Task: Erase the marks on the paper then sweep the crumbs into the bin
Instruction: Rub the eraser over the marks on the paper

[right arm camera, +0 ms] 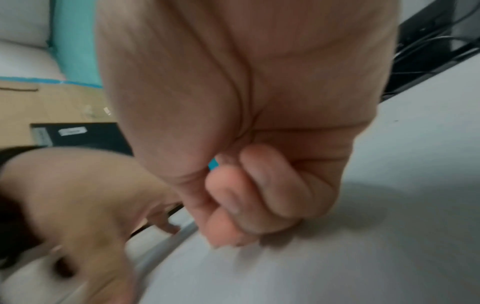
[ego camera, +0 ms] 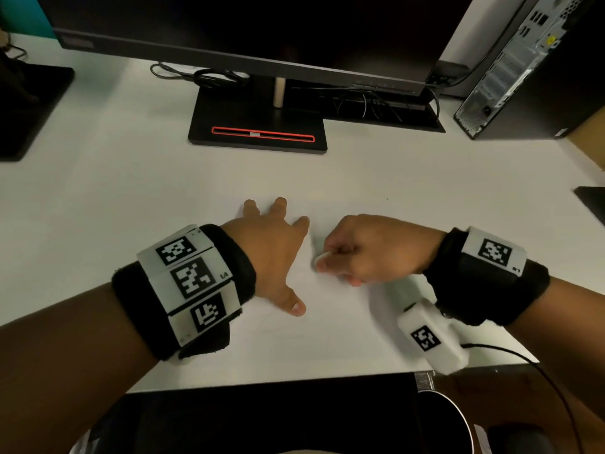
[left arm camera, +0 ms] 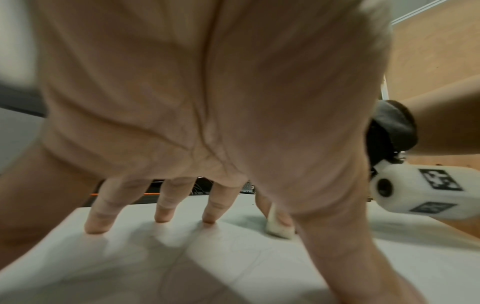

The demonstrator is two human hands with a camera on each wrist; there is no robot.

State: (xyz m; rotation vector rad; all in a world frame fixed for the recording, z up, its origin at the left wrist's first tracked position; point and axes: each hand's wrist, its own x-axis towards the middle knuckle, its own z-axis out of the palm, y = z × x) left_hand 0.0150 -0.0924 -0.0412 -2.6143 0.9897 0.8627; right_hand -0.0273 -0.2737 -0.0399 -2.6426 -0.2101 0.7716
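The paper (ego camera: 327, 326) lies flat on the white counter (ego camera: 131, 191), near the counter's front edge and in front of the monitor stand (ego camera: 258, 126); white on white, its borders are hard to trace from the head view. The left hand (ego camera: 271, 253) is planted on it with fingers (left arm camera: 98, 222) straight and spread, tips pressing down — most likely to pin the sheet so it does not slide or wrinkle under rubbing. This hand holds nothing.

The right hand (ego camera: 370, 250) sits just beside the left, toward the counter's right side. Its grip is curled tight: thumb and forefingers pinch a small white eraser (ego camera: 322, 257), whose lower end touches the sheet in the left wrist view (left arm camera: 279, 226). The other fingers (right arm camera: 272, 185) are folded into the palm, which would stiffen the hold for scrubbing. A sliver of blue shows between the folded fingers in the right wrist view — what it belongs to cannot be told.

Faint pencil lines (left arm camera: 249, 246) remain on the sheet near the eraser, so the erasing step looks to be in hand, not finished. No crumbs can be made out. A dark round container (ego camera: 445, 424) sits below the counter's front edge on the right, likely the bin.
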